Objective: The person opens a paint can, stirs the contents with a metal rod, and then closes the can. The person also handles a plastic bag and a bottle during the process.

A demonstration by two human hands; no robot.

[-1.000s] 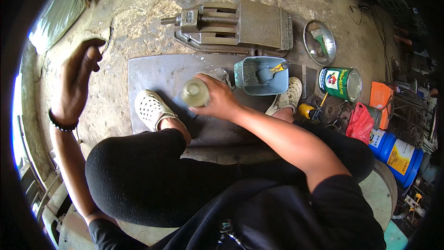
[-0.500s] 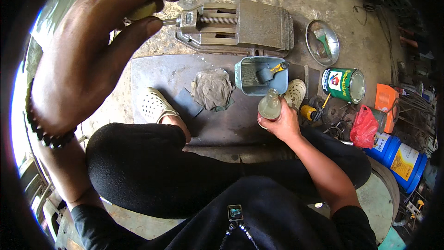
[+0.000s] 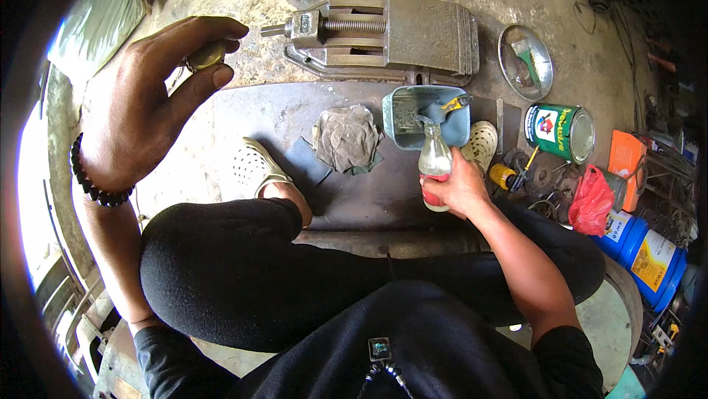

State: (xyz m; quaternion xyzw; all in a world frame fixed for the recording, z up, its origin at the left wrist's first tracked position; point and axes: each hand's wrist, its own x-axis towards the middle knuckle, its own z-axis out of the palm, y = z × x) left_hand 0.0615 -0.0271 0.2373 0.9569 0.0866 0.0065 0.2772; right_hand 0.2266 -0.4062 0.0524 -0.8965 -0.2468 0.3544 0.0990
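Note:
My left hand (image 3: 140,104), raised at the left with a dark bead bracelet, is closed around a small rounded, yellowish-gold object (image 3: 206,56) whose kind I cannot make out. My right hand (image 3: 461,186) grips a clear glass bottle (image 3: 435,154) with a red label low on its side. The bottle's neck points away from me, and in this view its mouth overlaps the near side of a grey-blue plastic tub (image 3: 404,137). Inside the tub lies a brush (image 3: 455,104) with a yellow handle. A crumpled grey rag (image 3: 346,139) lies left of the tub.
A heavy machine vise (image 3: 428,34) stands beyond the metal sheet (image 3: 258,104). Right of it are a round metal dish (image 3: 509,82) with a green-handled brush, a green paint can (image 3: 560,133), a red plastic bag (image 3: 592,203) and a blue bucket (image 3: 634,233). My feet in cream clogs (image 3: 252,169) flank the rag and tub.
My left hand has drawn lower and farther from the camera, still holding the yellowish object. The bottle in my right hand has tipped from nearly upright to pointing away, toward the tub.

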